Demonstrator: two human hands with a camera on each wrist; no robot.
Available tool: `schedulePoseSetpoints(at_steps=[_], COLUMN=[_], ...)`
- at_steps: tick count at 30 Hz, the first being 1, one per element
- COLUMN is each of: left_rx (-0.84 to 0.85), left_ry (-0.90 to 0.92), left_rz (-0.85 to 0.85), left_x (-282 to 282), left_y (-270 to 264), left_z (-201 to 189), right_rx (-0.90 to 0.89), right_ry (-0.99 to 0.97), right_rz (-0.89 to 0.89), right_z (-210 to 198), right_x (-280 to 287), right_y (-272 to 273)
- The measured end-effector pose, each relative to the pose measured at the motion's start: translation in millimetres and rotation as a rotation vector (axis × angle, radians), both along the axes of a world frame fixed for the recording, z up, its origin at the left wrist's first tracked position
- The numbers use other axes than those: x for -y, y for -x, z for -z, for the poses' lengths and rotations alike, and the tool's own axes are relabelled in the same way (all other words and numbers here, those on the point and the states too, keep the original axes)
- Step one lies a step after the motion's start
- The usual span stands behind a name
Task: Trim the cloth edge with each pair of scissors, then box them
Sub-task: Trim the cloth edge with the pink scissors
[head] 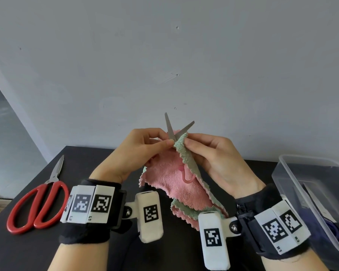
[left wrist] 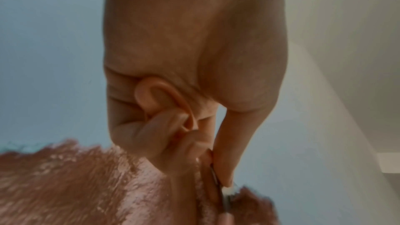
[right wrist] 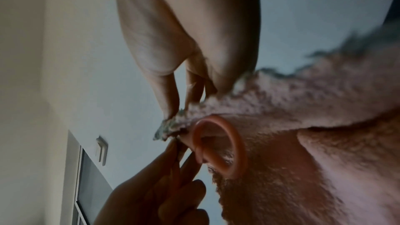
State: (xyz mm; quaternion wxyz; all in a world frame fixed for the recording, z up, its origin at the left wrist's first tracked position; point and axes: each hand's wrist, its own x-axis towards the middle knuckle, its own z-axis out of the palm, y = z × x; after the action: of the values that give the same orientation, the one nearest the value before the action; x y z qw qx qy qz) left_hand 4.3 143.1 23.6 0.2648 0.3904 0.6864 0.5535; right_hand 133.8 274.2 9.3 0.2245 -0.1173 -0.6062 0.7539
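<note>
Red scissors [head: 37,200]: lying flat on the left side of the dark counter [head: 82,161], blades closed and pointing away, handles toward the person, just left of the left wrist band
Left hand [head: 133,153]: raised above the counter, fingers curled through the pink handles of a small pair of scissors [head: 176,128]; thumb and forefinger meet beside the blades near the pivot; the left wrist view shows a pink handle loop [left wrist: 151,98] against the palm with fingers bent round it
Small scissors: blades spread in a V, tips up and away, the cloth edge sitting in the crotch of the V; the handles are hidden behind hand and cloth in the head view
Cloth [head: 176,182]: fluffy, pink on one face and pale green on the other, with a zigzag edge; held up between both hands, its lower part hanging in folds down to the wrist cameras; a pink loop [head: 186,177] hangs on the pink face
Right hand [head: 217,157]: thumb and fingertips pinch the green top edge of the cloth just right of the blades, the other fingers bent behind it
Box [head: 294,177]: clear plastic, open, at the right edge of the counter, well apart from the red scissors; something with metal blades lies inside, too unclear to tell exactly what
</note>
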Motion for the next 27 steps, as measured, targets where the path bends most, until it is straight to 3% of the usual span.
schedulePoseSetpoints(at_steps=[5, 11, 27], left_rx=[-0.027, -0.119, -0.136], left_ry=[0.016, 0.039, 0.104], left_rz=[0.021, 0.03, 0.011], left_x=[0.4, -3.3, 6.8], left_y=[-2.0, -5.7, -0.1], left_z=[-0.7, 0.9, -1.9], right_rx=[0.01, 0.07, 0.048], right_ry=[-0.111, -0.232, -0.223], right_rz=[-0.022, 0.133, 0.215], right_z=[2.3, 4.9, 3.6], right_x=[0.9, 1.6, 2.6], right_y=[-0.4, 0.5, 1.3])
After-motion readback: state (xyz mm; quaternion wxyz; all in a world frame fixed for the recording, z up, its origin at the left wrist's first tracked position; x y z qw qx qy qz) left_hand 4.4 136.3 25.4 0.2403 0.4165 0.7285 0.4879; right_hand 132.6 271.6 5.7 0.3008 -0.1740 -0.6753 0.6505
